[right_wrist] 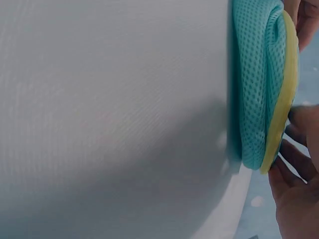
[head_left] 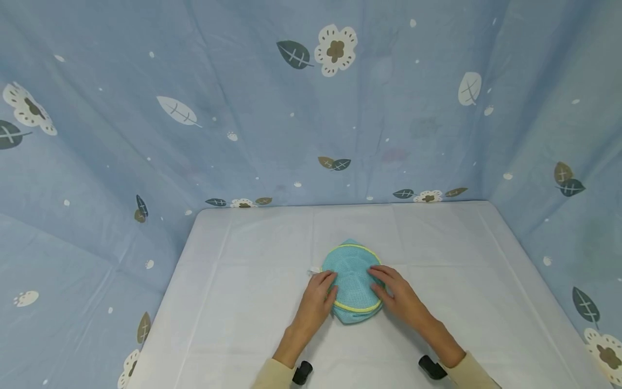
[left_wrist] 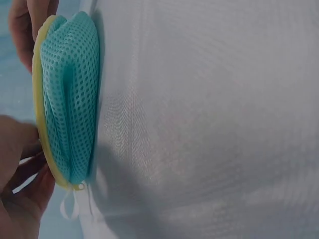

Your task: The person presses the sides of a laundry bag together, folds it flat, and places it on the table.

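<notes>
A round turquoise mesh laundry bag (head_left: 353,275) with yellow piping lies on the white-covered table, its soft side bulging in folds below the rim. My left hand (head_left: 313,302) touches the left part of its top, fingers and thumb slightly bent and spread apart. Opposite it, my right hand (head_left: 400,297) rests fingertips and thumb on the right part of the top. Both wrist views show fingertips at the yellow piping (left_wrist: 39,94), above the mesh side (right_wrist: 254,84). Part of the fingertip contact is hidden.
A small white tag (head_left: 313,270) sticks out at the bag's left edge. White cloth covers the table (head_left: 252,270). Blue patterned curtains (head_left: 262,108) stand behind it and along both sides. Black wrist devices (head_left: 302,373) sit at both sleeves.
</notes>
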`<state>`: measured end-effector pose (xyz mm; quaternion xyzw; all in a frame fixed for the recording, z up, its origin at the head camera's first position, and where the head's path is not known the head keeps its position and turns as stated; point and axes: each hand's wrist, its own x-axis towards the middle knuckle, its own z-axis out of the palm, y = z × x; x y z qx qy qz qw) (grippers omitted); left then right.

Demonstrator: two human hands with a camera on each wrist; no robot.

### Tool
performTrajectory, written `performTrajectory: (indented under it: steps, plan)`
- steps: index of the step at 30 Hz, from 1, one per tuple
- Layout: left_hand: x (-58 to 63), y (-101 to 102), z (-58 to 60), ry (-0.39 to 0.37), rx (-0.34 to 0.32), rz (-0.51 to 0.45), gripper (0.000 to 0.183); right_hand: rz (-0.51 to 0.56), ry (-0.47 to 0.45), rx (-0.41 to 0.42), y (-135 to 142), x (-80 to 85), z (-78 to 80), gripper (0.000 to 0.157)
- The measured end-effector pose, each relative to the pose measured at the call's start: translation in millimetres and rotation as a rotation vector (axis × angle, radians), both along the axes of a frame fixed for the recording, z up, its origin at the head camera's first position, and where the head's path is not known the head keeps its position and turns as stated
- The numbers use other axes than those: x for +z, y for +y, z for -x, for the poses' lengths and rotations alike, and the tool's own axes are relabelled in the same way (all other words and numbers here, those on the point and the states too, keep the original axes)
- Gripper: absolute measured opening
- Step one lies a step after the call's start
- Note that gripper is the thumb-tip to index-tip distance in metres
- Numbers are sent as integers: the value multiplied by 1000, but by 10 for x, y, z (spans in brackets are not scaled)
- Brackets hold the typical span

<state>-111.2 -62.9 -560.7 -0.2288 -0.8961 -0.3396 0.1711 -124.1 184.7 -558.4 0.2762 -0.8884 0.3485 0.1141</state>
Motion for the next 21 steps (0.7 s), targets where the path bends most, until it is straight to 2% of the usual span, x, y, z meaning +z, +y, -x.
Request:
performTrajectory:
  steps: [5,9,16,21]
  plan:
    - [-24,4,8,16,-17,-5,39,-4,-30,-7,3,-31,16,43]
    - [-32,7,13,0,-5,0,38,-7,-38,-4,-1,-81,45,43]
    - [-15,21,32,0,25,64,39,-13,-18,-7,-6,-156,97,43]
    - [-28,27,33,-15,32,82,38,-22,-29,-9,-8,-160,87,44]
